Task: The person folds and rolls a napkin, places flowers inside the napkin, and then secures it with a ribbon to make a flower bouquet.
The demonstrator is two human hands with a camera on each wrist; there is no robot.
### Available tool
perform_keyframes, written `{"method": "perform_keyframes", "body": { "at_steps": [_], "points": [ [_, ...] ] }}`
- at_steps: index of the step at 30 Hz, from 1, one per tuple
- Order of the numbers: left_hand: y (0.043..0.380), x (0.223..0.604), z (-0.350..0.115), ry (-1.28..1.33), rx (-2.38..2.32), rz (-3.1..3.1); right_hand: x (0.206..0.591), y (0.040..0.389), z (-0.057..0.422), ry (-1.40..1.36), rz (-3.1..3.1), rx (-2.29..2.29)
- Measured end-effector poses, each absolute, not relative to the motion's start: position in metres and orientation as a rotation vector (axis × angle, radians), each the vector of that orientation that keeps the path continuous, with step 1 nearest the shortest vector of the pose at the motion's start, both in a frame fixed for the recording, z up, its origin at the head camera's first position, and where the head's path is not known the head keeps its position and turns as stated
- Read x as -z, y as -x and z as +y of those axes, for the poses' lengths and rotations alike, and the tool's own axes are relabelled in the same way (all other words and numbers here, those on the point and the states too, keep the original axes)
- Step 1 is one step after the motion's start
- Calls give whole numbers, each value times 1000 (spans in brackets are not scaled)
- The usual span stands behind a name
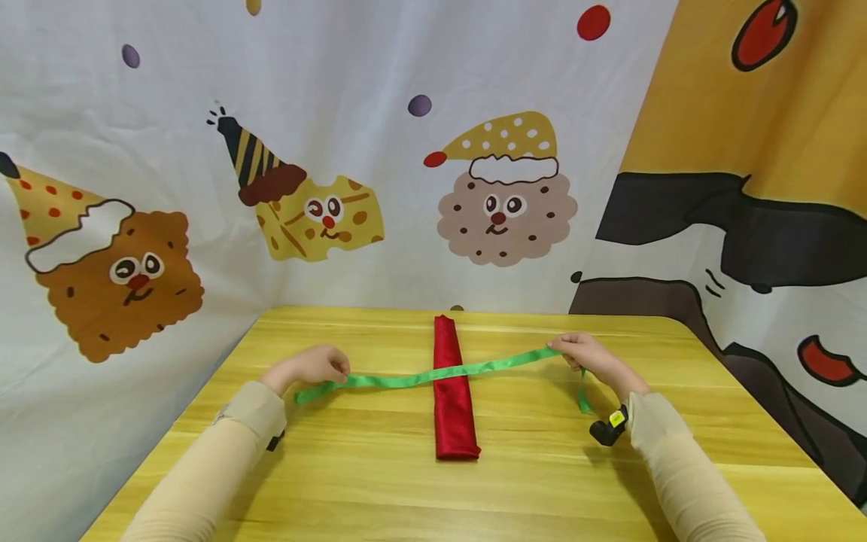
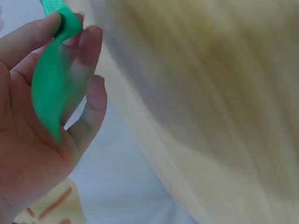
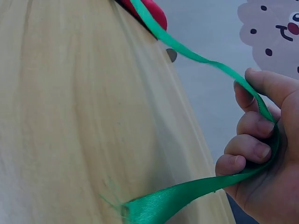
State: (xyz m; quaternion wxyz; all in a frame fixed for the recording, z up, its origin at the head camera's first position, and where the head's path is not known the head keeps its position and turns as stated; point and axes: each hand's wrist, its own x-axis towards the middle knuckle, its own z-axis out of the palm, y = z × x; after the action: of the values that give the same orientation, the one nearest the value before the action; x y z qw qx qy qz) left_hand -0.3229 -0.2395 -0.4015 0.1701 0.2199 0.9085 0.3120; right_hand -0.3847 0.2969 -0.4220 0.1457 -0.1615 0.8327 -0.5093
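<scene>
A long green ribbon stretches between both hands, above a folded strip of red satiny cloth lying lengthwise on the table. Near one end, my left hand pinches the ribbon between thumb and fingers; the left wrist view shows a short tail hanging over the palm. My right hand grips the other stretch, slightly farther back. In the right wrist view its fingers curl round the ribbon, and a frayed loose end hangs below. Whether the ribbon touches the red cloth I cannot tell.
The yellow wood-grain table reaches back to a white curtain printed with cartoon biscuits and cheese. A small black device with a yellow label is at the right wrist.
</scene>
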Motion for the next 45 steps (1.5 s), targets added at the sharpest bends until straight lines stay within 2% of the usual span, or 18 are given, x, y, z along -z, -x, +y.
{"method": "perform_keyframes", "body": {
  "at_steps": [11,23,32,45],
  "points": [
    [334,390,-282,-392,-1090,2484,409,388,300,443,2379,1477],
    [329,404,-299,-321,-1120,2404,431,386,300,491,2298,1521],
    [339,407,-303,-364,-1232,2443,441,395,316,507,2222,1667],
    [346,408,-302,-436,-1318,2503,435,403,314,456,2517,1469]
  ]
}}
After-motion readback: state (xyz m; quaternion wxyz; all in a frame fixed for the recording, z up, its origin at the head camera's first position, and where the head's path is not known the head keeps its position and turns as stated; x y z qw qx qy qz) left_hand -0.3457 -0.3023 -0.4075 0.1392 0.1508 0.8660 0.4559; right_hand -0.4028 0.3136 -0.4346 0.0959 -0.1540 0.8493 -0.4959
